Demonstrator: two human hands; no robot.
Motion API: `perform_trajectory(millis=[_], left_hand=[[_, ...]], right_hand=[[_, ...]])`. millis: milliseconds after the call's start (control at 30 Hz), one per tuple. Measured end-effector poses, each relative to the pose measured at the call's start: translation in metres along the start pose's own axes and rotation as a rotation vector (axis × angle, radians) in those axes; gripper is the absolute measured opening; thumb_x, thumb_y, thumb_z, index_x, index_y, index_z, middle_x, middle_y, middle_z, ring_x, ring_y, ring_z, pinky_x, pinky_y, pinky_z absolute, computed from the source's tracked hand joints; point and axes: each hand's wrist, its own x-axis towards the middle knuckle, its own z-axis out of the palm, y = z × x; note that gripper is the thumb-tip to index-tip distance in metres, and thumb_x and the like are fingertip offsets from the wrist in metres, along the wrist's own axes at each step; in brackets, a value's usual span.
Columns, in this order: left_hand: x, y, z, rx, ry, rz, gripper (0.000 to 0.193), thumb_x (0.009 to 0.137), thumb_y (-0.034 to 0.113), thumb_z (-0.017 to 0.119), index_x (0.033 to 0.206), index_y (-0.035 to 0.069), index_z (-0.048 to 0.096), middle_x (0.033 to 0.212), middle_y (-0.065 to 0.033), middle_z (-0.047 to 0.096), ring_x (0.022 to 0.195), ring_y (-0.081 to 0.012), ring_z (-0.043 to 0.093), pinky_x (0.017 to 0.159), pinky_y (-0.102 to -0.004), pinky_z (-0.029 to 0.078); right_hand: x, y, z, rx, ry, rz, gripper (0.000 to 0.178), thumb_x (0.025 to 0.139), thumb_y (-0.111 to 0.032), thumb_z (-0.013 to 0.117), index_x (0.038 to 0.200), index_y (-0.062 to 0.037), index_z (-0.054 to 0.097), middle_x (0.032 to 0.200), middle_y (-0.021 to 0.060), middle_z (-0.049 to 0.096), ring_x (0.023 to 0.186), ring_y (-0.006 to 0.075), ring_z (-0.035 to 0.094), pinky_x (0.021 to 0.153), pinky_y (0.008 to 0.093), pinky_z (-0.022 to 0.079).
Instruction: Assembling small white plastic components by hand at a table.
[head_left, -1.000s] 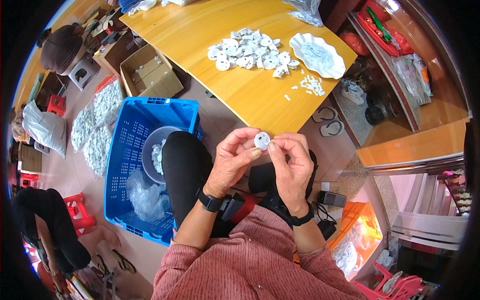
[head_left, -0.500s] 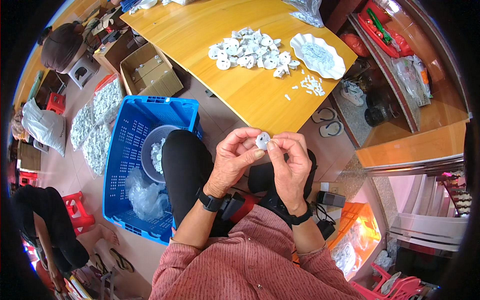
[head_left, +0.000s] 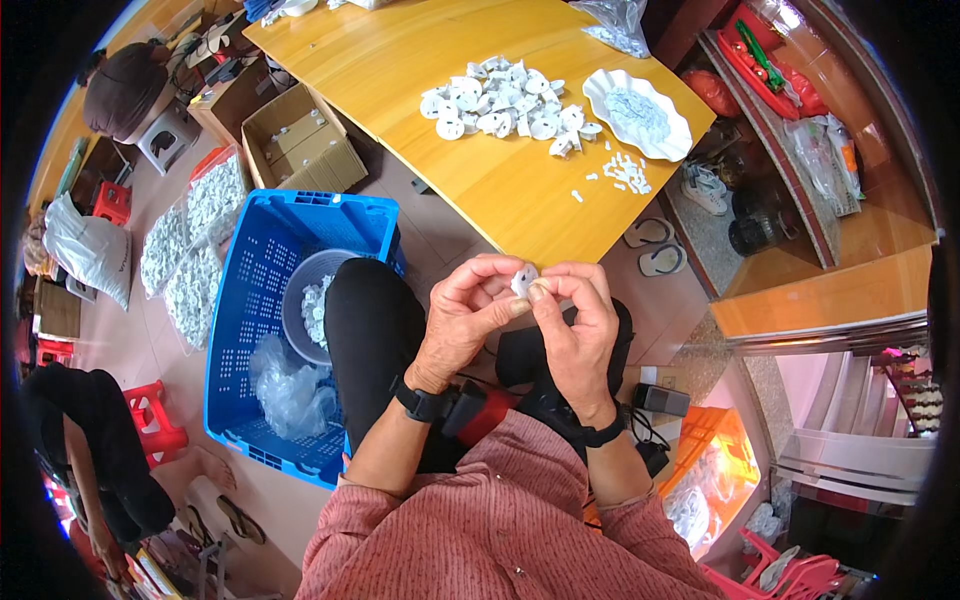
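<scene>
Between both hands, over my lap, is a small round white plastic part (head_left: 523, 281) with dark openings in its face. My left hand (head_left: 468, 305) pinches its left side between thumb and fingers. At the other side, my right hand (head_left: 575, 315) grips it with thumb and forefinger, covering part of it. On the table beyond lies a pile of similar white plastic parts (head_left: 505, 100). Small white pegs (head_left: 627, 173) are scattered close to it. A scalloped white dish (head_left: 668, 140) holds tiny pale pieces.
The yellow wooden table (head_left: 400, 70) has its near corner just past my hands. At my left, a blue crate (head_left: 225, 330) contains a grey tub (head_left: 292, 305) and a clear plastic bag (head_left: 290, 390). An open cardboard box (head_left: 335, 165) stands beyond. Another person (head_left: 90, 450) is at the far left.
The white plastic part has turned slightly between my fingers, showing its face more edge-on. Both hands stay in nearly the same place.
</scene>
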Motion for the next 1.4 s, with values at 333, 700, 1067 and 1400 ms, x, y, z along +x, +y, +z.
perform_trajectory(millis=[333, 700, 1067, 1400], left_hand=[[0.001, 0.001, 0.003, -0.019, -0.008, -0.012, 0.039, 0.086, -0.007, 0.07, 0.123, -0.001, 0.059, 0.12, -0.0112, 0.066, 0.112, -0.0176, 0.063, 0.097, -0.0307, 0.053], [0.0, 0.003, 0.004, -0.016, 0.01, -0.026, 0.038, 0.087, -0.007, 0.069, 0.123, -0.002, 0.059, 0.119, -0.0118, 0.066, 0.11, -0.0186, 0.064, 0.096, -0.0321, 0.054], [0.01, 0.053, -0.038, -0.019, 0.632, 0.27, 0.03, 0.093, 0.002, 0.066, 0.121, -0.002, 0.06, 0.105, -0.0106, 0.068, 0.091, -0.0208, 0.069, 0.081, -0.0301, 0.057], [-0.006, 0.067, -0.103, 0.119, 1.028, 0.401, 0.023, 0.094, 0.005, 0.064, 0.111, -0.01, 0.06, 0.11, -0.0157, 0.063, 0.098, -0.0264, 0.066, 0.088, -0.0337, 0.057]], right_hand=[[0.0, 0.007, -0.002, 0.134, -0.001, 0.124, 0.007, 0.091, -0.004, 0.066, 0.092, 0.0023, 0.062, 0.1, 0.011, 0.06, 0.084, 0.0163, 0.06, 0.073, 0.028, 0.051], [0.001, 0.008, -0.002, 0.168, 0.002, 0.151, 0.007, 0.091, -0.002, 0.067, 0.092, 0.0027, 0.063, 0.098, 0.0107, 0.061, 0.082, 0.0157, 0.06, 0.072, 0.0272, 0.051], [0.002, 0.009, 0.002, -0.019, 0.017, 0.0, 0.006, 0.09, -0.001, 0.067, 0.091, 0.0024, 0.062, 0.098, 0.0104, 0.061, 0.078, 0.016, 0.06, 0.069, 0.0269, 0.051], [0.003, 0.007, 0.007, -0.055, 0.043, -0.039, 0.007, 0.087, 0.001, 0.067, 0.091, 0.001, 0.062, 0.097, 0.0127, 0.06, 0.075, 0.0203, 0.063, 0.067, 0.0296, 0.053]])
